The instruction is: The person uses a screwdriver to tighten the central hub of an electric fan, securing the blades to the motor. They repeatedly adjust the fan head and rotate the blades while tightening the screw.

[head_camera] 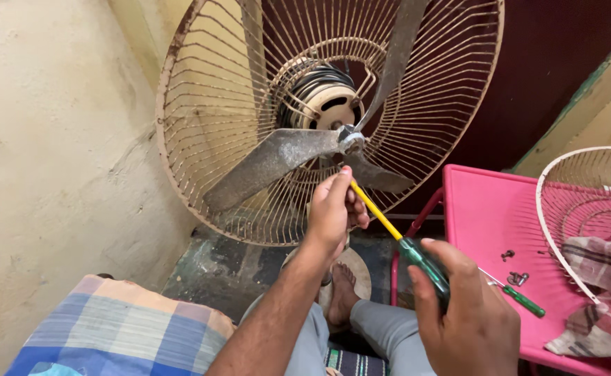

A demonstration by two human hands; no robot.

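The work in hand looks like the loosening of the blade hub (pixel 351 141) on an old pedestal fan (pixel 319 104). The front guard (pixel 584 202) is already off and rests on the pink stool (pixel 486 216), at its right edge, with a striped cloth (pixel 605 278) lying in it.

The right hand (pixel 469 313) is closed around the green handle of a long screwdriver (pixel 389 226). Its yellow shaft runs up and to the left, and its tip sits at or just under the metal hub where the three dusty blades (pixel 271 163) meet. The left hand (pixel 332 209) is curled around the shaft close to the tip, fingers closed, steadying it against the hub. Whether the tip is seated in a screw cannot be told, since the fingers hide it.

A second, smaller screwdriver (pixel 518 296) with a green handle lies on the stool near its front edge, beside a few small metal fittings (pixel 514 268).

By my reading, the next move calls for keeping the tip pressed square into the fastener and holding the blades from turning while the handle is twisted.
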